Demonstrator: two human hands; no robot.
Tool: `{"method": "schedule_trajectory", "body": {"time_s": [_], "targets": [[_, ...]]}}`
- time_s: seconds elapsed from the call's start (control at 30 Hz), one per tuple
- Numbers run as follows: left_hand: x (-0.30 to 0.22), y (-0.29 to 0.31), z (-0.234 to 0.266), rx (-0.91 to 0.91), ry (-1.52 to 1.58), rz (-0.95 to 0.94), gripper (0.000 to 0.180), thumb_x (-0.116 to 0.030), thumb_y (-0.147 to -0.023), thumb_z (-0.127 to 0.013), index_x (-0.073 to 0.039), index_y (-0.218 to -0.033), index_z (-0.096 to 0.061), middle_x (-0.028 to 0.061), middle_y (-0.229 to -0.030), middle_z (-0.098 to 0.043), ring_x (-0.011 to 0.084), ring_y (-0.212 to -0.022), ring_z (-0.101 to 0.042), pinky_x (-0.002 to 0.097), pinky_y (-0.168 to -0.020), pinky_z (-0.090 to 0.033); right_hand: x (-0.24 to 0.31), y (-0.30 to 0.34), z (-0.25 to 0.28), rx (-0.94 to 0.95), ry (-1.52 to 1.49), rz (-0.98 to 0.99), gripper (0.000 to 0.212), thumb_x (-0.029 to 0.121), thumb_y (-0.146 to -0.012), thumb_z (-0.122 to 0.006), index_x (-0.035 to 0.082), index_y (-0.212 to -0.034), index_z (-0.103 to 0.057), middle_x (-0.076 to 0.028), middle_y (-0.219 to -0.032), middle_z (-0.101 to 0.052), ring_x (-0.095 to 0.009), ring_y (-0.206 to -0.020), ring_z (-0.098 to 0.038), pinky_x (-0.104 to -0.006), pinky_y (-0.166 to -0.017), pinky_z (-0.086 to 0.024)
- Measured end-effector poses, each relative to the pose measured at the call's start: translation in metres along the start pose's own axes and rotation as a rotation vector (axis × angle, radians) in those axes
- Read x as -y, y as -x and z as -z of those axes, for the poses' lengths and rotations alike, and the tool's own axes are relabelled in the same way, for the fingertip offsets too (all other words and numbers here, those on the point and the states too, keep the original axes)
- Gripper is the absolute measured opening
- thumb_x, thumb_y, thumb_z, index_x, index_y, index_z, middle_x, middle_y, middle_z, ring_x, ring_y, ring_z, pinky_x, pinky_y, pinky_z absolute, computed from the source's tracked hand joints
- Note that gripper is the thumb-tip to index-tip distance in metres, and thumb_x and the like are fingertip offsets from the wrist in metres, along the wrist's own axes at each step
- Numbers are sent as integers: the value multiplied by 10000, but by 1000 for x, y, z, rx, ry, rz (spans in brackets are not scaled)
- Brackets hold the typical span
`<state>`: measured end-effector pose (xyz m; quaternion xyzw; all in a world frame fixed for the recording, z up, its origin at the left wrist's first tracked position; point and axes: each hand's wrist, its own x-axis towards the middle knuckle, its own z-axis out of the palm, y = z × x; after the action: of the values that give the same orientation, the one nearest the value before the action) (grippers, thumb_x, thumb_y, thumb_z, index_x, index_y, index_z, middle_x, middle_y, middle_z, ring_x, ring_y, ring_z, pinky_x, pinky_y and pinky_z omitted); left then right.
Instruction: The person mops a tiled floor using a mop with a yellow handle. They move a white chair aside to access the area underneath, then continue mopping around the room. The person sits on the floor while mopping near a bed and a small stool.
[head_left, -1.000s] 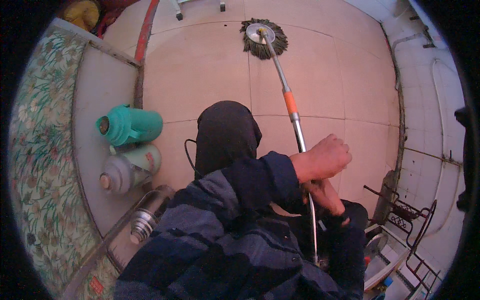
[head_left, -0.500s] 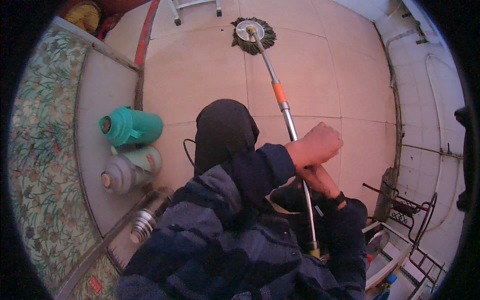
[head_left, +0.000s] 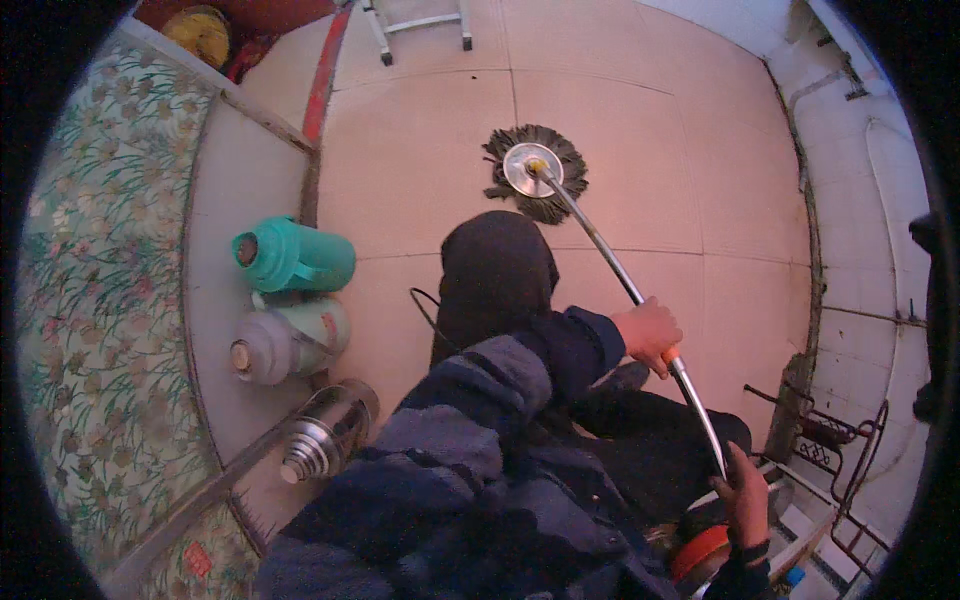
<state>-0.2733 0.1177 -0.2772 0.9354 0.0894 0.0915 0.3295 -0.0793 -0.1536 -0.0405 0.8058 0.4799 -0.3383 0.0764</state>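
Observation:
A round mop (head_left: 535, 170) with dark grey strands and a metal disc lies on the floor ahead of me. Its steel handle (head_left: 603, 248) slants back toward my right side. My left hand (head_left: 648, 333) is wrapped round the handle, just beside its orange sleeve (head_left: 670, 355). Nearer to my body, my right hand (head_left: 746, 495) grips the handle close to its rear end, which that hand hides. My knee in dark trousers (head_left: 497, 270) shows left of the handle.
Three vacuum flasks, one turquoise (head_left: 295, 257), one pale green (head_left: 295, 340) and one steel (head_left: 330, 430), stand by a flower-patterned surface (head_left: 110, 300) on my left. At the right, a dark metal rack (head_left: 835, 430) borders a tiled wall (head_left: 860, 220). White stool legs (head_left: 420, 22) stand ahead.
The mop head has come back toward me. My hands, close together before, are now apart: my right hand has moved back along the handle, my left slightly toward me.

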Motion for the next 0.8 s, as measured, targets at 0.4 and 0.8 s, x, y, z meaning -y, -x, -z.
{"method": "schedule_trajectory", "body": {"time_s": [0.4, 0.8], "targets": [[-3, -13, -50, -177, -328, 279, 225, -351, -807, -774, -146, -902, -769, 73, -839, -720, 301, -920, -691, 567, -941, -451, -239, 158, 52, -345, -345, -388, 482, 264, -1019, -634, -11, -1409, -562, -148, -1086, -695, -241, -908, -671, -409, -802, -553], [-1, 10, -10, 63, -298, 253, 144, -306, -845, -752, -170, -873, -790, 50, -879, -738, 275, -947, -693, 524, -918, -412, -370, 241, 81, -562, -483, -567, 376, 325, -1045, -614, -2, -1230, -633, -91, -958, -670, -195, -810, -644, -361, -723, -523]]}}
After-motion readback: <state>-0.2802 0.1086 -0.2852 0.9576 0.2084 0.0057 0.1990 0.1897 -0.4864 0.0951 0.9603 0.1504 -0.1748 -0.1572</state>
